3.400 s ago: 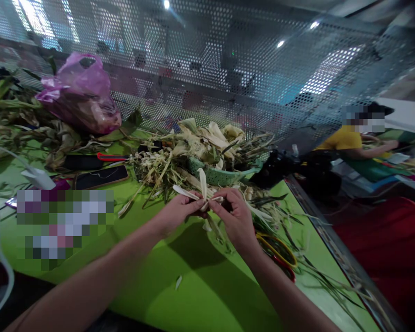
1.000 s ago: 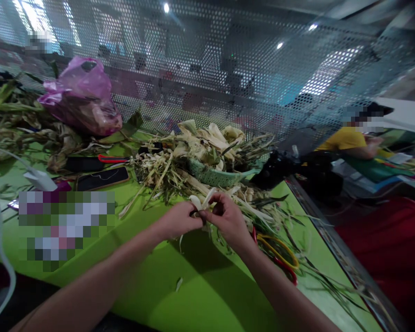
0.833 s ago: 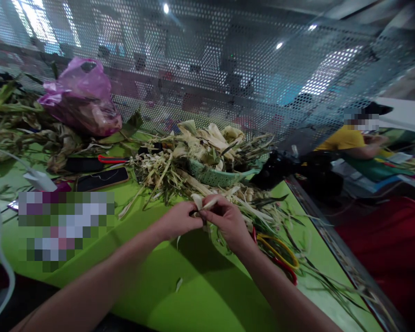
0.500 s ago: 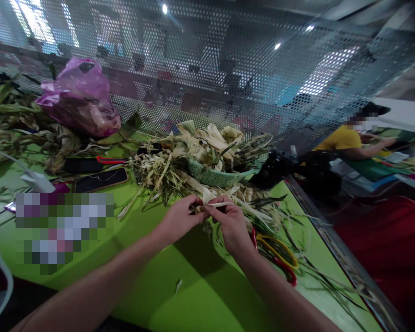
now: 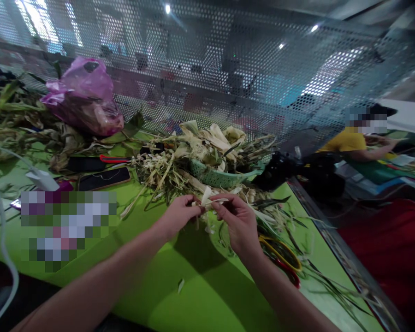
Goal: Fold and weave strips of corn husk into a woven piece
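Note:
Between my two hands, above the green table [image 5: 159, 286], is a small pale piece of folded husk strips [image 5: 206, 199]. My left hand [image 5: 181, 214] pinches its left side between thumb and fingers. On the other side, my right hand [image 5: 237, 219] pinches a pale strip that sticks out of it. Just beyond stands a mint-green basket [image 5: 210, 175] heaped with dry corn husks [image 5: 207, 140]. Scissors with yellow and red handles [image 5: 285, 253] lie right of my right wrist, partly hidden by shredded leaves.
A pink plastic bag [image 5: 86, 101] sits back left beside piled dry leaves [image 5: 14, 115]. Near it lie a phone [image 5: 103, 179], a red-handled cutter [image 5: 114, 159] and a white cable [image 5: 3, 240]. A perforated metal panel [image 5: 193, 60] borders the back. A person in yellow [image 5: 349, 140] works at right.
My right hand has drawn slightly away to the right, its fingers further from the left hand's. More of the folded husk piece shows between them. The view has shifted a little.

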A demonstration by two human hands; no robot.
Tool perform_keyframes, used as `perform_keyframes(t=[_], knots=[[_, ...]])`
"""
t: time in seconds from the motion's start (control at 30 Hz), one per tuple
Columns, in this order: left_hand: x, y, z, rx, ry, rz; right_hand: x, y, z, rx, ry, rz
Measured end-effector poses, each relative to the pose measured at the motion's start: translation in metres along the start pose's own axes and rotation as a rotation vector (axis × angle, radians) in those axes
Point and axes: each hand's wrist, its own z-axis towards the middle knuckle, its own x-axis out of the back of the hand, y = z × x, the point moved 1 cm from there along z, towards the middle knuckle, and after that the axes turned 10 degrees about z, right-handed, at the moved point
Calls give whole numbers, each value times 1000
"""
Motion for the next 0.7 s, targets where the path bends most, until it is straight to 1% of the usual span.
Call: perform_keyframes(t=[0.1,0.17,0.27,0.37,0.43,0.53,0.6,0.7], knots=[[0,-1,1,1,20,23,-3,-2,-1,-47,-65,28],[1,-3,2,1,20,58,-2,-1,-1,-49,-105,0],[1,-6,3,-28,15,162,2,0,2,-11,-191,-148],[1,-7,4,-86,38,296,4,-1,4,86,-291,-340],[2,-7,4,-115,68,386,3,-2,3,124,-304,-407],[2,-7,4,-163,113,501,1,-5,2,97,-273,-437],[2,-7,4,-190,127,539,1,-6,1,108,-268,-481],[2,-7,3,-214,139,565,2,-8,0,168,-290,-551]])
